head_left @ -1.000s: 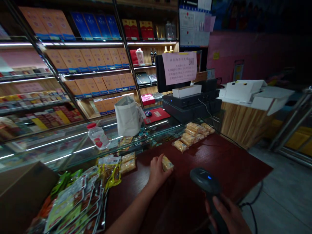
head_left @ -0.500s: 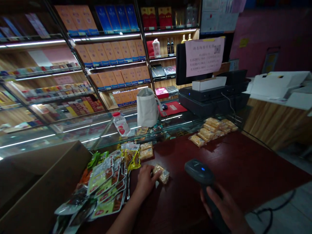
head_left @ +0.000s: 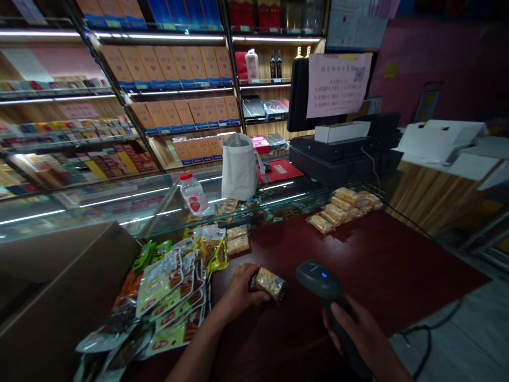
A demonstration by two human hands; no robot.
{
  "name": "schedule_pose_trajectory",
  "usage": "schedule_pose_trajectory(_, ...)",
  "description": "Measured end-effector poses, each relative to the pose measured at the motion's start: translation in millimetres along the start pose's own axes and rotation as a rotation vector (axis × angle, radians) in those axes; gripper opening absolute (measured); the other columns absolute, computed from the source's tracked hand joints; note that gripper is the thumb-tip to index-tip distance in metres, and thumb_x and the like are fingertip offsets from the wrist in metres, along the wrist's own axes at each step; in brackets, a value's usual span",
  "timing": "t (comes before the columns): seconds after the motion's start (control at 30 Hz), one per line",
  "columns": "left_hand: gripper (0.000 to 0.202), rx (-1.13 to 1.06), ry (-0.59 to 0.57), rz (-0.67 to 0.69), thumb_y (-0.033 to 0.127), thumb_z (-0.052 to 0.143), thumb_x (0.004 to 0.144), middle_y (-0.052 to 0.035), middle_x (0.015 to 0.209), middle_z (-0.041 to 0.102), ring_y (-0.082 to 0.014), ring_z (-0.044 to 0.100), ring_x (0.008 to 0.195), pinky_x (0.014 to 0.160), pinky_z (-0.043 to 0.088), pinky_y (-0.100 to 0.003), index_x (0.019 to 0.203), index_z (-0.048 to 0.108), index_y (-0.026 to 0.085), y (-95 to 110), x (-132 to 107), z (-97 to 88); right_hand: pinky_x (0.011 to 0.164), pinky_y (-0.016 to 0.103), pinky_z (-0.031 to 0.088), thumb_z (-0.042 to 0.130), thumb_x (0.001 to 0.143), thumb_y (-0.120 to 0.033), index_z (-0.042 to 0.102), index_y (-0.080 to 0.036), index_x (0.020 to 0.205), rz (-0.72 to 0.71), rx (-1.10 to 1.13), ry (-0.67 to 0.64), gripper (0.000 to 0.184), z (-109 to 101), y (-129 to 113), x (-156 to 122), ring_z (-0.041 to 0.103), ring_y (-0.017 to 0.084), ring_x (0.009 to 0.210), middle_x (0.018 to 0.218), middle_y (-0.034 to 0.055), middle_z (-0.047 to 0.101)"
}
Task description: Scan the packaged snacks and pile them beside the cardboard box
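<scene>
My left hand [head_left: 244, 289] grips the end of a clear-wrapped, pale yellow snack pack [head_left: 269, 284] just over the dark red tabletop [head_left: 286, 329]. Its thumb is on the near side, the fingers behind. In my right hand [head_left: 356, 329] is a dark barcode scanner [head_left: 320, 278] with a lit blue light, its head angled toward the snack pack but apart from it. Two similar wrapped packs [head_left: 237, 240] lie beyond my left hand. To its left are overlapping green-and-white snack pouches [head_left: 170, 297] and a yellow-edged pouch [head_left: 212, 246].
An open cardboard box [head_left: 75, 281] stands at the left. More wrapped packs [head_left: 342, 207] are piled at the far right of the tabletop. Behind, a glass counter carries a red-lidded jar [head_left: 193, 193], a white bag [head_left: 238, 170] and a monitor [head_left: 299, 95] with a paper sign.
My left hand has shifted its hold to the snack pack's left end, turning and raising it slightly. The scanner remains in my right hand, and the whole view has shifted a little.
</scene>
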State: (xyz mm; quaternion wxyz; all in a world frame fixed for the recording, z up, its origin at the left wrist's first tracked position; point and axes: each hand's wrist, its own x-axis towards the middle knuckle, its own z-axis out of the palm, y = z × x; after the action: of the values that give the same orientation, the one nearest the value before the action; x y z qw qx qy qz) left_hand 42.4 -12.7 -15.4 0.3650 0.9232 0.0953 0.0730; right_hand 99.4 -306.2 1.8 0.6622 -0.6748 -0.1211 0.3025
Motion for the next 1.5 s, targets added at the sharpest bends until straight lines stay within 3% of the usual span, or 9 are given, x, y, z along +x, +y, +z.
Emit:
schedule_pose_trajectory(0.1,0.045,0.059,-0.029,0.005,0.025,0.081,0.064,-0.0092,0.112,0.064,-0.0282,0.054,0.108,0.093,0.041,-0.039,0.106,0.064,0.019,5,-4,-1.9,0.046,0.021,0.035,0.056,0.082,-0.071,0.059,-0.017,0.080,-0.003,-0.010,-0.037,0.055,7,1,3,0.046,0.009,0.046,0.054,-0.0033,0.054)
schedule_pose_trajectory(0.2,0.040,0.040,0.001,-0.047,0.021,0.079,0.064,-0.0079,0.107,0.063,-0.0266,0.055,0.103,0.089,0.042,-0.037,0.101,0.062,0.018,12,-8,1.3,0.046,0.021,0.036,0.057,0.082,-0.070,0.059,-0.017,0.081,-0.002,-0.017,-0.058,0.053,13,2,6,0.047,0.009,0.046,0.057,-0.0030,0.055)
schedule_pose_trajectory(0.37,0.039,-0.328,-0.063,-0.105,0.016,0.069,0.067,-0.0008,0.093,0.065,-0.0188,0.060,0.086,0.077,0.045,-0.029,0.100,0.049,0.021,22,-10,5.3,0.045,0.020,0.035,0.059,0.081,-0.070,0.059,-0.017,0.081,0.005,-0.025,-0.083,0.053,18,3,6,0.047,0.009,0.046,0.057,-0.0030,0.056)
schedule_pose_trajectory(0.57,0.047,-0.685,-0.042,-0.152,0.032,0.074,0.067,0.0026,0.083,0.063,-0.0142,0.061,0.072,0.064,0.045,-0.024,0.104,0.046,0.023,17,-6,11.7,0.043,0.020,0.032,0.057,0.081,-0.071,0.059,-0.017,0.078,-0.019,-0.050,-0.043,0.054,15,2,3,0.044,0.008,0.044,0.053,-0.0038,0.053)
schedule_pose_trajectory(0.77,0.039,-0.573,0.014,-0.157,0.048,0.062,0.081,0.0009,0.070,0.062,-0.0136,0.058,0.061,0.060,0.045,-0.026,0.103,0.061,0.016,12,-3,19.2,0.043,0.020,0.032,0.057,0.081,-0.071,0.059,-0.016,0.077,-0.019,-0.055,-0.028,0.055,16,-1,0,0.044,0.008,0.042,0.051,-0.0047,0.051)
schedule_pose_trajectory(0.93,0.048,-0.667,0.097,-0.204,0.051,0.067,0.075,-0.0037,0.083,0.070,-0.0163,0.063,0.072,0.065,0.048,-0.027,0.108,0.066,0.015,10,-2,21.0,0.045,0.020,0.034,0.055,0.083,-0.070,0.059,-0.016,0.080,-0.020,-0.094,-0.065,0.054,17,2,-1,0.045,0.009,0.043,0.051,-0.0046,0.052)
schedule_pose_trajectory(1.1,0.054,-0.718,0.193,-0.277,0.051,0.070,0.071,-0.0064,0.088,0.072,-0.0169,0.064,0.071,0.059,0.047,-0.025,0.109,0.067,0.013,9,-1,15.1,0.045,0.021,0.035,0.056,0.085,-0.066,0.058,-0.016,0.081,-0.055,-0.095,-0.064,0.051,16,6,-1,0.046,0.009,0.045,0.055,-0.0044,0.053)
schedule_pose_trajectory(1.2,0.053,-0.716,0.244,-0.273,0.050,0.071,0.070,-0.0087,0.099,0.073,-0.0195,0.066,0.080,0.062,0.049,-0.026,0.108,0.067,0.014,9,-1,13.7,0.045,0.021,0.035,0.056,0.085,-0.067,0.058,-0.016,0.081,-0.060,-0.102,-0.064,0.051,16,6,-2,0.047,0.009,0.044,0.055,-0.0043,0.053)
schedule_pose_trajectory(1.5,0.050,-0.729,0.265,-0.226,0.045,0.071,0.069,-0.0112,0.109,0.072,-0.0254,0.067,0.095,0.071,0.054,-0.031,0.109,0.066,0.015,11,-2,17.6,0.046,0.022,0.037,0.056,0.086,-0.064,0.059,-0.017,0.080,-0.078,-0.110,-0.077,0.048,17,4,-6,0.049,0.010,0.045,0.058,-0.0028,0.055)
